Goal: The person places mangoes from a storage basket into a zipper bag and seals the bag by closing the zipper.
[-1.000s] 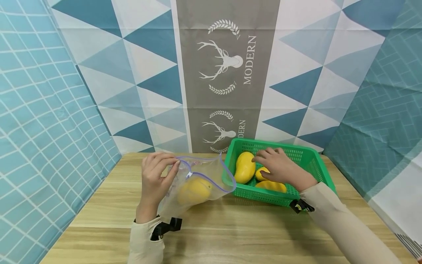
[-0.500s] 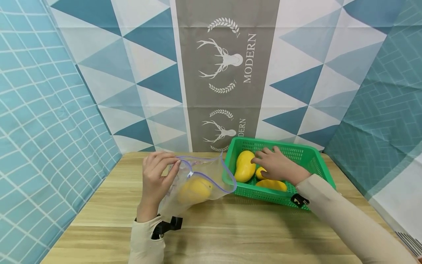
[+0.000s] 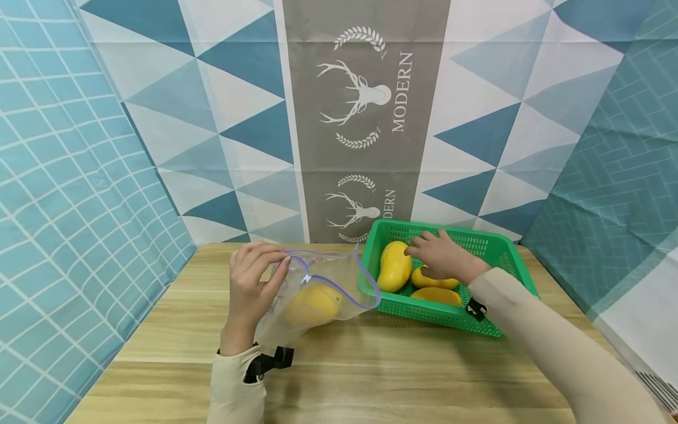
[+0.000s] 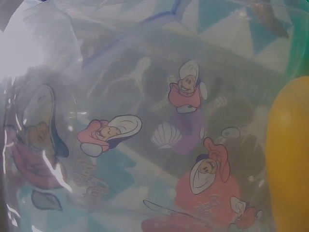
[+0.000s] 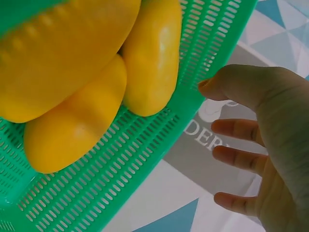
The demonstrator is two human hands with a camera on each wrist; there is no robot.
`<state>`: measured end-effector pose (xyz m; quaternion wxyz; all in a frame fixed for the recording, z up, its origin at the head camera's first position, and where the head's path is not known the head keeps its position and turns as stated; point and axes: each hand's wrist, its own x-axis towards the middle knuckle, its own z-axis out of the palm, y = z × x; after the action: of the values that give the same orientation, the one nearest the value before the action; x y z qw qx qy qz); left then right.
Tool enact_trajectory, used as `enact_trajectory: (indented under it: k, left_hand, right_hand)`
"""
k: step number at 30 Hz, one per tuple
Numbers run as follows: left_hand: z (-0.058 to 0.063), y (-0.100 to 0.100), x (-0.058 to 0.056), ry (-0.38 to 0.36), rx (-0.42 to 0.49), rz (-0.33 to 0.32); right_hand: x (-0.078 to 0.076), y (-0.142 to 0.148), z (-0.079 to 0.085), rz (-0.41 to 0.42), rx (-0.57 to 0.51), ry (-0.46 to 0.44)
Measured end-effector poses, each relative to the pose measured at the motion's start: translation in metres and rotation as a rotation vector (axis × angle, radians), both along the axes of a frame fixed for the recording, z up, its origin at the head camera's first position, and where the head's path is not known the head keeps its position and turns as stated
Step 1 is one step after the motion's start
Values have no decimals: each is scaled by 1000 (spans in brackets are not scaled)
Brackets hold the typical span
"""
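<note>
My left hand (image 3: 256,290) pinches the purple zip edge of a clear zip bag (image 3: 346,270) between thumb and fingers. The bag's mouth gapes toward the right, and one yellow mango (image 3: 315,304) lies inside. Cartoon figures printed on the bag (image 4: 159,92) fill the left wrist view. Over the green basket (image 3: 495,237) hovers my right hand (image 3: 436,256), fingers spread and holding nothing. Below it lie three mangoes: a large upright one (image 3: 394,266) at the left, a middle one (image 3: 436,282) partly covered by the hand, and a front one (image 3: 437,296).
The wooden table (image 3: 339,377) runs up to a patterned backdrop (image 3: 365,129) behind the basket. A blue grid-patterned sheet (image 3: 63,194) hangs along the left side. The bag's open rim overlaps the basket's left front corner in the head view.
My right hand has shifted slightly back and left over the basket, so more of the middle mango shows. The left hand and the bag stay in place.
</note>
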<state>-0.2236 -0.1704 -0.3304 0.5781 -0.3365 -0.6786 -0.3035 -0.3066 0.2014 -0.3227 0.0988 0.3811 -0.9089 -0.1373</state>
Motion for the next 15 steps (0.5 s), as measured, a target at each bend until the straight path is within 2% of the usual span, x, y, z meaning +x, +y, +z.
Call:
enact_trajectory:
  k: [5, 15]
  left_hand:
    - [1, 1, 0, 1, -2, 1]
    - [0, 2, 0, -1, -9, -2]
  right_hand:
    - [-9, -1, 2, -23, 8, -29]
    - [-26, 0, 5, -51, 44, 2]
